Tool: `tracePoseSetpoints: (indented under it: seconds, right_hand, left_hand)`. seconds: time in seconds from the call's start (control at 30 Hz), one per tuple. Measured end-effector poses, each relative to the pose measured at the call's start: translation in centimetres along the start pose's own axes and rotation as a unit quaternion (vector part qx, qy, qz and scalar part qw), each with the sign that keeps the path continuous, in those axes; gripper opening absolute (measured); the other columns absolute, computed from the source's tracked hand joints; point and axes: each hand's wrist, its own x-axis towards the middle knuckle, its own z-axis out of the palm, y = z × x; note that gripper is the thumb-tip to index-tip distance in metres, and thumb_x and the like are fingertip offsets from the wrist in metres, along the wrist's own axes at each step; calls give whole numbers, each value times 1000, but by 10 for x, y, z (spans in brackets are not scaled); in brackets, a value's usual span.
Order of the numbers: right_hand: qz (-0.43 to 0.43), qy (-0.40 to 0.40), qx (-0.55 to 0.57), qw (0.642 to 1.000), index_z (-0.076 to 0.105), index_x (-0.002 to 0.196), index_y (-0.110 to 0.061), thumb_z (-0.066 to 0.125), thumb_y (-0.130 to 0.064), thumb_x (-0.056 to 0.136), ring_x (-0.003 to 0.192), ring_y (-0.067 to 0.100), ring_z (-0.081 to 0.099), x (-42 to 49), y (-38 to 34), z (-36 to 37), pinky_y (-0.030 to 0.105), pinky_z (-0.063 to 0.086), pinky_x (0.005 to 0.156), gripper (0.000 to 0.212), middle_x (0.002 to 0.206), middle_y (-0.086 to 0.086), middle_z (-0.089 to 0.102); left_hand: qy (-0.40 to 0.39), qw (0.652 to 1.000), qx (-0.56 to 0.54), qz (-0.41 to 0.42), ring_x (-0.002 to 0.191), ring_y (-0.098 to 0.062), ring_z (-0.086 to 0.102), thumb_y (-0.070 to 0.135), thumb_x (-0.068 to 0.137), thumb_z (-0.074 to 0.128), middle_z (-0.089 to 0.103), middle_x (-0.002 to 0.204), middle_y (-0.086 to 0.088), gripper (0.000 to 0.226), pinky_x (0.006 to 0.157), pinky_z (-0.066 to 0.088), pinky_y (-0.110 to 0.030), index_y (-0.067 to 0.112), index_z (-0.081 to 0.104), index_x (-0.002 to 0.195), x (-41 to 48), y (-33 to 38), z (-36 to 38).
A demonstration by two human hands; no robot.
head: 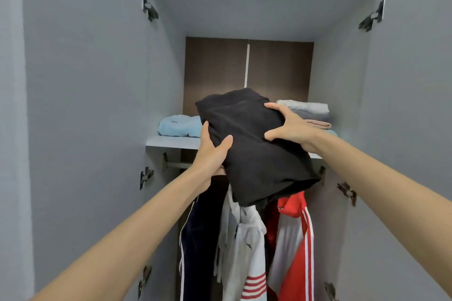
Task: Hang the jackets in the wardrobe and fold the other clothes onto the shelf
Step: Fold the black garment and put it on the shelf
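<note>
A folded black garment [252,144] is held up in front of the wardrobe shelf [171,142], tilted with its far end over the shelf edge. My left hand [212,151] grips its left side, thumb on top. My right hand [288,127] grips its right side. On the shelf lie a folded light blue garment [179,126] at the left and a stack of folded white, grey and pink clothes [309,112] at the right. Below the shelf hang a navy jacket [200,232], a white and grey jacket [244,247] and a red and white jacket [296,239].
Both grey wardrobe doors stand open, the left door [85,105] and the right door [411,105], with hinges along their inner edges. A hanging rail [175,165] shows under the shelf at the left. The wardrobe back panel [215,68] is dark brown.
</note>
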Motion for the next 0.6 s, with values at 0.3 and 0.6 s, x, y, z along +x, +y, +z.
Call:
tracePoseSetpoints:
  seconds: [0.3,0.6]
  right_hand:
    - [-91,-50,-31,994,46,131,-42,72,-4,72,95,4,51,168,-4,-17,17,43,68,76,124,-6,45]
    - [-154,-67,-64,984,50,123,-43,67,2,69,104,15,52,322,-9,36,20,46,67,72,128,-3,44]
  left_hand:
    - [95,991,-1,94,136,-23,39,24,97,56,23,157,7,78,102,46,-50,35,3,153,138,1,28]
    - [173,975,-44,129,125,-22,48,23,97,55,31,152,6,78,96,51,-49,36,2,153,259,-30,7]
